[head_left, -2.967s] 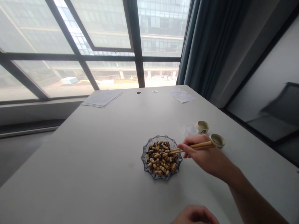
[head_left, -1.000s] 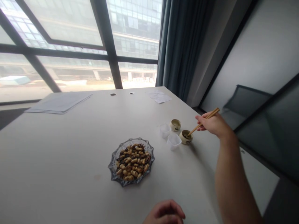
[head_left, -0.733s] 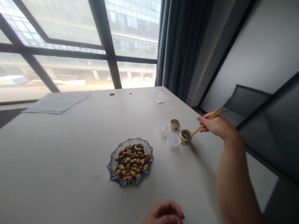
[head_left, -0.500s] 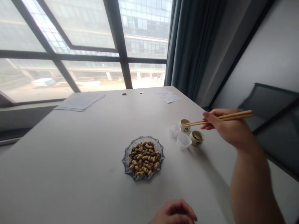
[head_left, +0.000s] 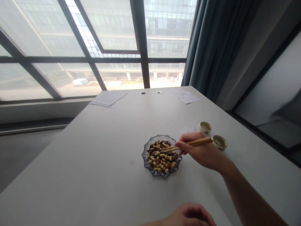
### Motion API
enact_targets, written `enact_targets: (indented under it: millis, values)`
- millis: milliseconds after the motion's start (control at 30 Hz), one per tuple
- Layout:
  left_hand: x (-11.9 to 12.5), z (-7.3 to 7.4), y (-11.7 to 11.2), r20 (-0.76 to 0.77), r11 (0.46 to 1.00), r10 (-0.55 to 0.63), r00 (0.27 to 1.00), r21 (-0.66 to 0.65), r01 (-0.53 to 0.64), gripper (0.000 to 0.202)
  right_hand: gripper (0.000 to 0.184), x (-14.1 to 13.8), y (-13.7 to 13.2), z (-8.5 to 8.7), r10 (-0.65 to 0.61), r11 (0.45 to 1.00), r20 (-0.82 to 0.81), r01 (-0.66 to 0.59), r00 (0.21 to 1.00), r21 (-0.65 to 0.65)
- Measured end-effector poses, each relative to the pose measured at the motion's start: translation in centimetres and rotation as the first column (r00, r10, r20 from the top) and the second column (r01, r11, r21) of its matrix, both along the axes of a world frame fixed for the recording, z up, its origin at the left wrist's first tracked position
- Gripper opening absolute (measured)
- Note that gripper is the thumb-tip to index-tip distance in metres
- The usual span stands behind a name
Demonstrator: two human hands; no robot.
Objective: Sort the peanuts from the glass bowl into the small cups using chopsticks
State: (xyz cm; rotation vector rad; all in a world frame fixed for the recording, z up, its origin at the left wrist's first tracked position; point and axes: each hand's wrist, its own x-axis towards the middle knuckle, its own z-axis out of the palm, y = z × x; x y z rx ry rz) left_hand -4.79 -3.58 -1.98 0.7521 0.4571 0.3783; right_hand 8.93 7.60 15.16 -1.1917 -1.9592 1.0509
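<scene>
Clearly, right hand (head_left: pixel 201 153) closed, gripping chopsticks (head_left: pixel 199 142) (2)

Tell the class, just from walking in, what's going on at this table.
The person's right hand holds a pair of chopsticks, their tips at the mix of peanuts and dark pieces in a scalloped glass bowl. Whether they pinch a piece is too small to tell. The left hand is loosely curled nearer the person, with nothing visible in it. Just past the right hand stand two small cups and a partly hidden clear container.
</scene>
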Motion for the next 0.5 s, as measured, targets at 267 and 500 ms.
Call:
enact_targets:
  millis: [267, 500]
  values:
    - [0.0, -0.2, 0.1, -0.014, 1.000, 0.000, 1.000, 0.012, 0.000, 0.058, 0.036, -0.9, 0.1, -0.6, 0.055, 0.998, 0.033, -0.056, 0.998, 0.021]
    - [0.1, 0.0, 0.1, -0.014, 1.000, -0.008, 1.000, -0.005, 0.008, 0.058, 0.044, -1.1, 0.2, -0.7, 0.047, 0.997, 0.041, -0.049, 0.998, 0.052]
